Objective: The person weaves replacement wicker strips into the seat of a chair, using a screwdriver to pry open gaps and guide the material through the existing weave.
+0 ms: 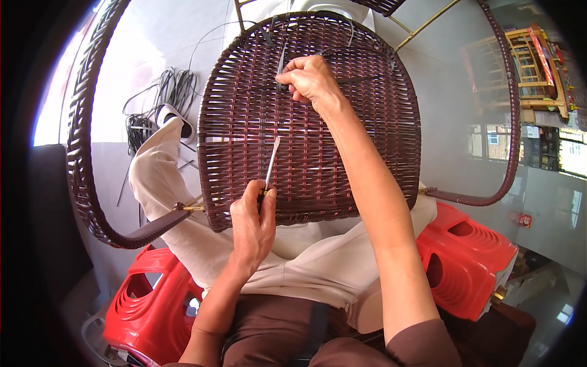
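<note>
Woven seat, dark reddish-brown, lies across the wearer's lap, broad face up, between the pale-clad legs. Grey strand runs along its upper part, left of the midline; darker loose lengths cross the weave nearby. Right hand at the strand: grip closed to a thumb-and-finger pinch, apparently on the strand, though the fingertips partly hide the contact. Left hand near the seat's lower edge: grip wrapped round the handle of a flat-bladed screwdriver, blade pointing up the weave, its tip well apart from the pinch. In my judgement, for working strand through weave: keep the strip flat and untwisted, pinch close to the crossing, lift a rib with the blade laid shallow, no harder than needed, since a steep pry could nick or split it; keep fingertips out of the blade's line. Farther out: wrapped hoops curve down both sides; a bundle of dark strips lies on the floor at left; red plastic stools flank the wearer.
</note>
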{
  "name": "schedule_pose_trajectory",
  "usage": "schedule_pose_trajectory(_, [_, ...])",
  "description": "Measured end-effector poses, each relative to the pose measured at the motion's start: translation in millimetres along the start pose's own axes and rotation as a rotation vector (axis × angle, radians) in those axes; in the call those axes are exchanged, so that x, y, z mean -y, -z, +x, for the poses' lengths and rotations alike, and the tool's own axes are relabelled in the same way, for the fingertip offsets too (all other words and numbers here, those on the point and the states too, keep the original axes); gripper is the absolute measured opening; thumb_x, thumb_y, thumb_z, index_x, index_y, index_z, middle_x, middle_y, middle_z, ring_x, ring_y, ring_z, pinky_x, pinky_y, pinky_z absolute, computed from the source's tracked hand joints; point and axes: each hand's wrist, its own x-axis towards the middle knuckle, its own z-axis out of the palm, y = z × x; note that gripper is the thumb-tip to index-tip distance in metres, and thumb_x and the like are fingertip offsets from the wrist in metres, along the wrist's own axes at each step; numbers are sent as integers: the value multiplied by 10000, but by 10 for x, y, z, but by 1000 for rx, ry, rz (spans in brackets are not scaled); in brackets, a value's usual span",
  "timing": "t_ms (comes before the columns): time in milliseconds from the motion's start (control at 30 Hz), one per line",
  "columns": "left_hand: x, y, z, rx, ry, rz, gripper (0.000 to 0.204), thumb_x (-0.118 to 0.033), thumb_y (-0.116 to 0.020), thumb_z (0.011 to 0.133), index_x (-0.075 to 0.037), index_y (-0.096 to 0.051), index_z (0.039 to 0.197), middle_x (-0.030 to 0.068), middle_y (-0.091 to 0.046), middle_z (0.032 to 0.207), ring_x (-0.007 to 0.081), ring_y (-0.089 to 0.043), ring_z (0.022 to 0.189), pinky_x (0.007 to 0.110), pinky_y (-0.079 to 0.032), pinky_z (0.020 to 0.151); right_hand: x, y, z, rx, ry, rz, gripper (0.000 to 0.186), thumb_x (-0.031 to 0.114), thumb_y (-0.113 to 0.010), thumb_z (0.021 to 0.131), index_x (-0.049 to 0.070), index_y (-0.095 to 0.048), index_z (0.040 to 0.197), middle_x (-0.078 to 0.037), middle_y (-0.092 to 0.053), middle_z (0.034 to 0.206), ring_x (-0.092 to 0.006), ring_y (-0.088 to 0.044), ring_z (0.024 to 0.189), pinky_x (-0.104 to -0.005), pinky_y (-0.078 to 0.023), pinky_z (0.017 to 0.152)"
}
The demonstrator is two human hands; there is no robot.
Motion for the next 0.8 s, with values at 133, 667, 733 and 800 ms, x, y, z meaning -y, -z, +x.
schedule_pose_trajectory(133, [-27, -11, 60, -10, -4, 78, 111, -70, -514, 851, 40, -505, 860, 180, -492, 543, 294, -469, 423, 349, -355, 418, 25, -13, -22, 7, 20, -8, 36, 25, -642, 741, 2, -625, 763, -56, -559, 545, -52, -468, 365, -143, -347, 293])
schedule_pose_trajectory(667, [-271, 93, 246, 62, -92, 342, 109, -47, -507, 836, 29, -472, 767, 219, -467, 514, 377, -479, 447, 395, -351, 419, -26, -28, 6, -14, 34, -48, 68, 70, -670, 733, 13, -636, 748, -64, -589, 562, -85, -531, 398, -193, -403, 327])
schedule_pose_trajectory(733, [-184, 50, 240, -5, -175, 330, 99, -50, -511, 839, 32, -479, 793, 216, -474, 526, 369, -478, 444, 392, -350, 421, -7, -35, -16, -7, 38, -50, 41, 42, -641, 752, 7, -628, 770, -55, -565, 552, -61, -490, 384, -155, -371, 308])
schedule_pose_trajectory(800, [-185, 9, 224, -16, -159, 309, 91, -51, -512, 841, 31, -483, 812, 214, -478, 532, 366, -477, 445, 392, -350, 421, -11, -21, -21, -2, 34, -45, 44, 49, -639, 758, 11, -628, 778, -54, -568, 559, -60, -494, 389, -153, -378, 313])
